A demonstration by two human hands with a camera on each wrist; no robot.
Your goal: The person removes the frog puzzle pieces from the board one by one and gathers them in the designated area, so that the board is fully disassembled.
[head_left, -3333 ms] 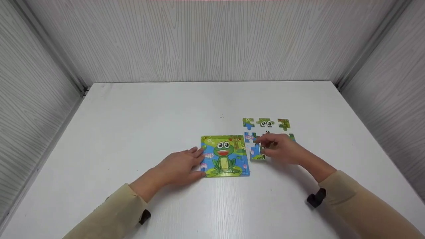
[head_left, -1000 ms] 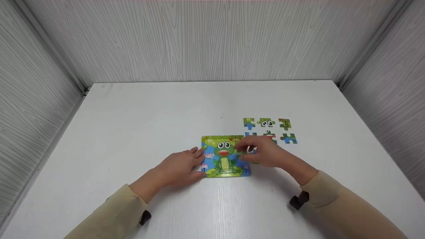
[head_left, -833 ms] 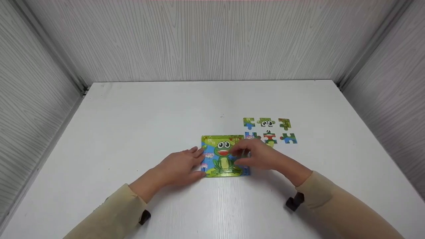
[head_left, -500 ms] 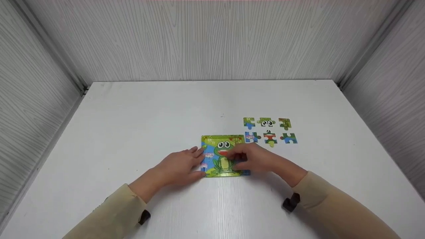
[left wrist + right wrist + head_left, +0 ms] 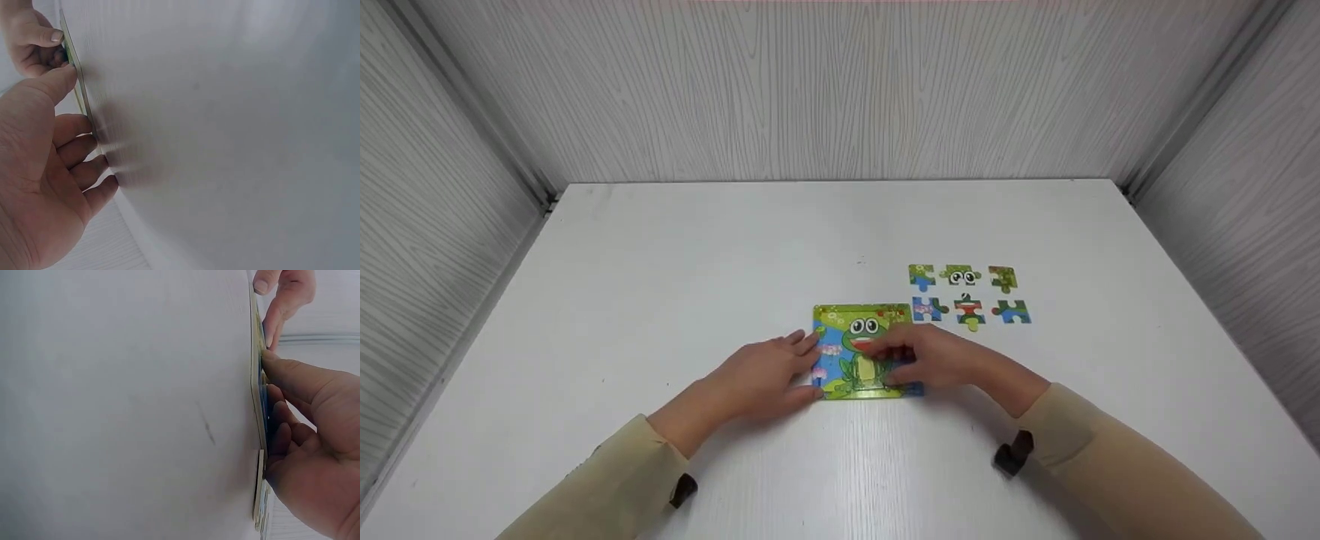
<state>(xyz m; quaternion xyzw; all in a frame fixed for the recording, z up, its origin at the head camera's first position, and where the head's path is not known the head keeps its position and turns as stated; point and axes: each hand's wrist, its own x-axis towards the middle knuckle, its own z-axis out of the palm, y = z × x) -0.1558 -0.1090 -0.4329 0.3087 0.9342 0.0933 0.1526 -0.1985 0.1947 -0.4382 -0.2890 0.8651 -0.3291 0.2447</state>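
Observation:
A square frog puzzle board [image 5: 832,322] lies flat on the white table. My left hand [image 5: 765,375] rests beside its left edge, fingertips and thumb touching the rim; the left wrist view shows these fingers [image 5: 101,194] spread along the edge. My right hand [image 5: 937,356] is over the right half of the board, thumb and fingertips pinching a puzzle piece mostly hidden beneath them. In the right wrist view the right thumb [image 5: 292,374] is down at the board's surface and the other fingers are curled.
Several loose puzzle pieces lie in two rows right of and behind the board, including an eyes piece [image 5: 961,276], a mouth piece [image 5: 969,310] and a green-blue piece [image 5: 1012,312]. Pale wood-grain panels [image 5: 840,90] enclose the table [image 5: 697,262] at back and sides.
My right hand has moved left from the lowest row of loose pieces onto the board, and those lowest pieces no longer show on the table. My left hand has stayed at the board's left edge.

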